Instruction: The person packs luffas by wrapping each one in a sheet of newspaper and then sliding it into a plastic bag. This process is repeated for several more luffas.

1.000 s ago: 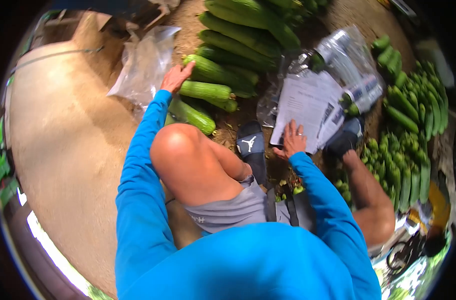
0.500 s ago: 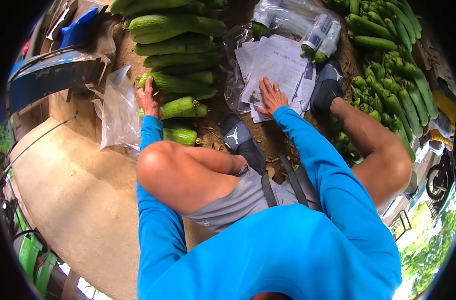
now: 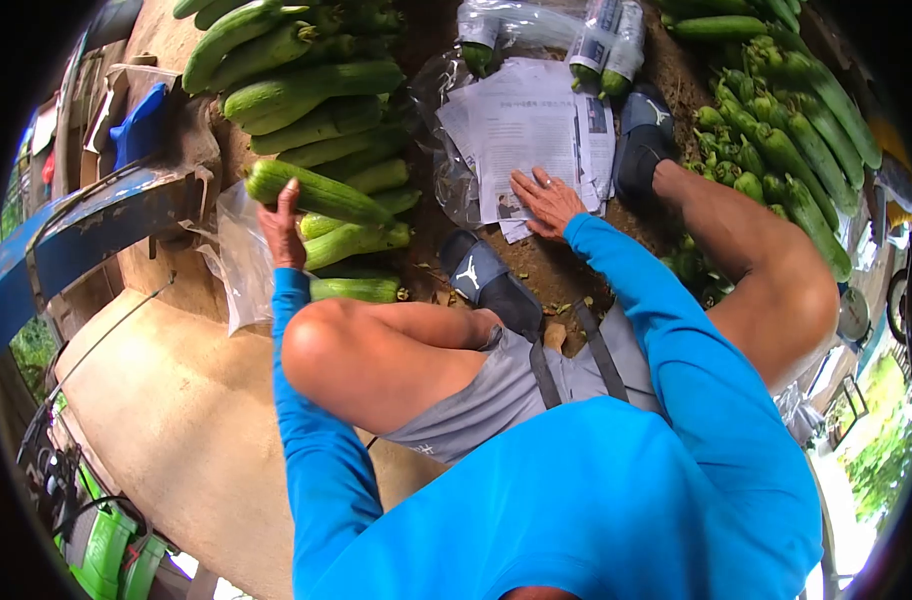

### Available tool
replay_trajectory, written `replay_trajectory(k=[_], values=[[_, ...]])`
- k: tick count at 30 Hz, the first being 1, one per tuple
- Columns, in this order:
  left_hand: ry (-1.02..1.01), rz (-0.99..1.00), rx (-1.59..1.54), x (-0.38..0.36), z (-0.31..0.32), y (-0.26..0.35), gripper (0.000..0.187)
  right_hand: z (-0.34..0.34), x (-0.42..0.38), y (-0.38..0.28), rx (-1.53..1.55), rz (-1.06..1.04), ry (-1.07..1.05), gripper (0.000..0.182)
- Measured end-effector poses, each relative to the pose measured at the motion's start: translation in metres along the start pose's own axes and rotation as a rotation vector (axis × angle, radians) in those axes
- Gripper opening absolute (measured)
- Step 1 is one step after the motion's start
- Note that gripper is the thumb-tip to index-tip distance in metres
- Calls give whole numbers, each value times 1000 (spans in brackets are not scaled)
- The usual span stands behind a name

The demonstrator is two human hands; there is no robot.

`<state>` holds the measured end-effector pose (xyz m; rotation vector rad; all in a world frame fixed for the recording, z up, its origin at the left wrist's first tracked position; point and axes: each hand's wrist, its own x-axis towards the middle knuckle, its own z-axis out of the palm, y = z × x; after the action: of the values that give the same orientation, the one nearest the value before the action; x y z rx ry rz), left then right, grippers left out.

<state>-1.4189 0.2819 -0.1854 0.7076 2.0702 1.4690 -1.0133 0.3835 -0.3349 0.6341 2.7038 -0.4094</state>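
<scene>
My left hand is closed round one end of a long green luffa gourd, with the thumb along its side. The gourd is lifted over a row of other luffa gourds lying on the ground at left. My right hand lies with fingers spread on the lower part of a stack of newspaper sheets; nothing is gripped in it. Several gourds wrapped in newspaper lie beyond the stack, green ends showing.
Clear plastic lies under and beside the papers, and a plastic bag is at left. More luffa gourds are piled at right. My sandalled feet flank the papers. A blue metal piece stands at far left.
My left hand has taken hold of a luffa gourd and raised it from the row. My right hand stays on the newspaper, its fingers slightly shifted. The view has moved a little.
</scene>
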Motion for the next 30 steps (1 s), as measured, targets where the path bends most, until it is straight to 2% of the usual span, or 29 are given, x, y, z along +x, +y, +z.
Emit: replay_trajectory(k=[2,3,4,5,6,7,8,10,11,12,13,14,17,18,19,20,23,25,28,30], values=[[-249,105,82,18,-8,48,43,-6,0,3,26,-42,-35,87],[-330,86,-56,23,-4,71,43,-7,-1,5,62,-54,9,76],[-410,67,-194,27,1,92,44,-7,1,10,66,-53,7,76],[-410,59,-191,24,9,112,44,-6,1,12,104,-74,28,73],[-632,-103,-414,15,24,132,44,-5,1,14,140,-93,51,69],[-852,-260,-643,8,40,143,45,-7,0,15,172,-109,120,57],[-828,-368,-730,1,50,137,47,-10,-1,16,169,-102,123,57],[-713,-511,-498,-8,65,119,49,-14,-2,15,190,-121,70,46],[-731,-628,-269,-10,73,115,50,-12,-4,15,201,-156,194,37],[-742,-742,-34,-11,77,112,50,-10,-5,11,210,-149,188,37],[-741,-690,54,-18,84,106,50,-8,-3,9,187,-126,58,36],[-842,-608,211,-14,86,95,49,-12,-2,7,162,-103,-71,35],[-1062,-306,594,-12,105,69,55,-19,-6,2,209,-96,-71,32],[-1071,-308,555,-19,110,65,60,-18,-5,4,235,-89,-85,29],[-1145,-206,680,-16,114,58,62,-16,-1,0,273,-34,-64,21],[-1216,-102,807,-11,118,47,65,-17,0,1,272,-38,-67,21],[-1224,-50,921,-7,135,28,69,-17,6,6,427,-28,-62,15],[-1206,-66,932,-7,143,15,75,-5,13,13,493,-83,-227,14],[-1105,-86,855,-11,157,-5,76,-1,14,18,494,-184,-168,11],[-1084,-95,896,-15,170,-12,77,0,17,20,524,-194,-202,13]])
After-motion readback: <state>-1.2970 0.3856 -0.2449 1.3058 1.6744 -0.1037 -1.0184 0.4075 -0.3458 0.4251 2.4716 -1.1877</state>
